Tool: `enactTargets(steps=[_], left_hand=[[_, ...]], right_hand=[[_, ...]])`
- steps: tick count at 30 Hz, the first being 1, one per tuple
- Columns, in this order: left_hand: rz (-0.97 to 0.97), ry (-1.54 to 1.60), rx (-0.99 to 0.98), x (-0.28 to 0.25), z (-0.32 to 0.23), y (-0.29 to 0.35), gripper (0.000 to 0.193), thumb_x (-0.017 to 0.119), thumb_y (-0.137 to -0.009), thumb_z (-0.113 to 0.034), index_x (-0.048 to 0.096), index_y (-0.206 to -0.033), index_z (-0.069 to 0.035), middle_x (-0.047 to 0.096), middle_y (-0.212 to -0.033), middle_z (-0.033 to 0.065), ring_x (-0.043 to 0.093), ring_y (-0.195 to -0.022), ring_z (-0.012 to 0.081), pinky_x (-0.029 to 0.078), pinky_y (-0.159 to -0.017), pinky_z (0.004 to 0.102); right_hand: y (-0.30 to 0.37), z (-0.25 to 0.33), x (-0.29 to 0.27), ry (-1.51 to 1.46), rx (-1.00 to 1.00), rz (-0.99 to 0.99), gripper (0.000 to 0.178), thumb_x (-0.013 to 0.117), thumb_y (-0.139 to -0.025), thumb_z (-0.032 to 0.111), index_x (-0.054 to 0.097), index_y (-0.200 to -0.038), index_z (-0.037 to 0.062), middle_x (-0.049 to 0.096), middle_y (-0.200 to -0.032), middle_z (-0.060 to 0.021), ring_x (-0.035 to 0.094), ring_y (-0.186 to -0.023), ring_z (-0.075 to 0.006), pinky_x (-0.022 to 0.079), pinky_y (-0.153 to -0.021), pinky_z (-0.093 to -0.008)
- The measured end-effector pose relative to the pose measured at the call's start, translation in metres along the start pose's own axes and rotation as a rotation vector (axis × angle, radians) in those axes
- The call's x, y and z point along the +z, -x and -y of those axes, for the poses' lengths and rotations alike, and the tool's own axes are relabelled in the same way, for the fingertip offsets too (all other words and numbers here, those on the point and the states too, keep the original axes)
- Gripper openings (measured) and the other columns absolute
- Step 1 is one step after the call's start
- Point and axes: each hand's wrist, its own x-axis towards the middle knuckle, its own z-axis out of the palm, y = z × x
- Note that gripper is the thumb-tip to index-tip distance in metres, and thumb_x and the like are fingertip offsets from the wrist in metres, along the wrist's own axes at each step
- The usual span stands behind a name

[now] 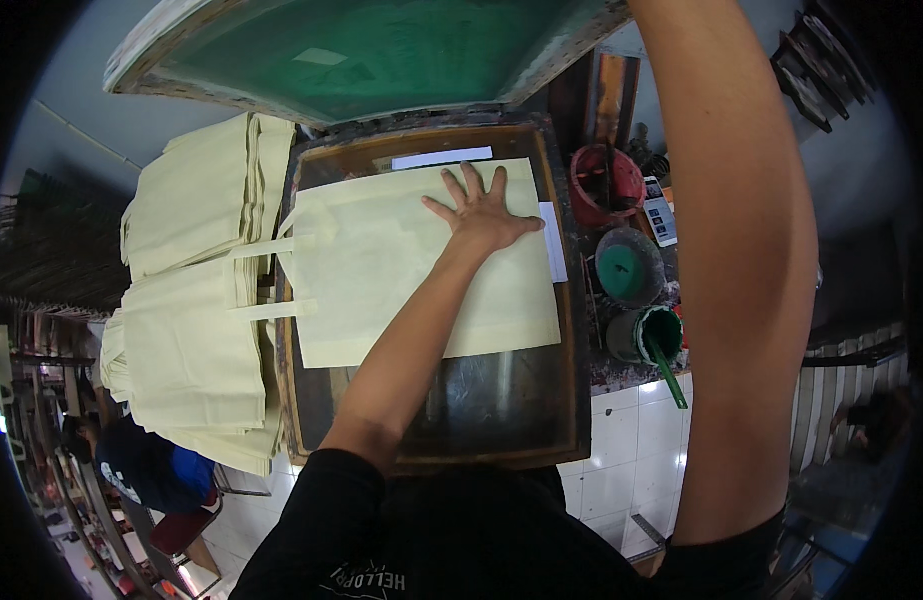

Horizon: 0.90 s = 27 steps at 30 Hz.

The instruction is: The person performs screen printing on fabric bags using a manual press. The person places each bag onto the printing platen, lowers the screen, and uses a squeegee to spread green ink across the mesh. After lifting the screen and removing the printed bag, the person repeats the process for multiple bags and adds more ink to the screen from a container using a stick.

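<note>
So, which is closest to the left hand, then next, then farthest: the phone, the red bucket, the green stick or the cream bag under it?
From the left hand in the head view:
1. Cream bag: right under it.
2. Red bucket: to its right.
3. Phone: just right of the bucket.
4. Green stick: lower right.

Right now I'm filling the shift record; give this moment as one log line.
left hand: spread on cream bag | right hand: out of view | cream bag: laid on board | green screen: raised behind board
</note>
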Motion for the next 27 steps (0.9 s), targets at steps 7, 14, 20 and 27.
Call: enactTargets(steps=[7,14,20,27], left_hand=[[0.022,-0.008,-0.014,-0.003,-0.004,-0.004,0.118,0.076,-0.072,-0.07,0.023,-0.164,-0.021,0.001,-0.17,0.0243,-0.01,-0.154,0.051,-0.001,-0.111,0.0819],[0.068,-0.089,-0.02,-0.012,-0.011,-0.021,0.13,0.079,-0.063,-0.074,0.019,-0.165,-0.018,0.003,-0.169,0.0262,-0.01,-0.154,0.0515,0.0,-0.112,0.0807],[-0.371,0.335,0.236,-0.025,0.028,0.01,0.106,0.077,-0.079,-0.061,0.034,-0.156,-0.003,0.03,-0.16,0.0297,0.022,-0.151,0.0448,0.022,-0.12,0.0576],[-0.372,1.538,0.549,-0.024,0.118,0.226,0.04,0.071,-0.095,-0.024,0.063,-0.121,0.006,0.072,-0.109,0.0213,0.072,-0.101,0.0298,0.053,-0.096,0.0437]], right_hand=[[0.01,0.009,-0.008,-0.054,0.033,0.029,0.034,0.076,-0.088,0.025,0.077,-0.104,-0.0048,0.074,-0.098,-0.0287,0.072,-0.087,-0.0399,0.054,-0.085,-0.047],[0.02,0.021,-0.016,-0.122,0.116,0.094,0.033,0.074,-0.09,0.023,0.077,-0.107,-0.0045,0.074,-0.098,-0.028,0.072,-0.085,-0.0357,0.055,-0.084,-0.0445],[0.038,0.08,-0.027,-0.181,0.446,0.346,0.03,0.072,-0.093,0.025,0.077,-0.098,-0.0037,0.075,-0.088,-0.0232,0.068,-0.074,-0.0315,0.054,-0.076,-0.0429],[0.198,0.115,0.02,-0.266,0.242,0.287,0.023,0.066,-0.097,0.017,0.069,-0.112,0.0009,0.073,-0.094,-0.0185,0.073,-0.086,-0.036,0.058,-0.077,-0.0425]])
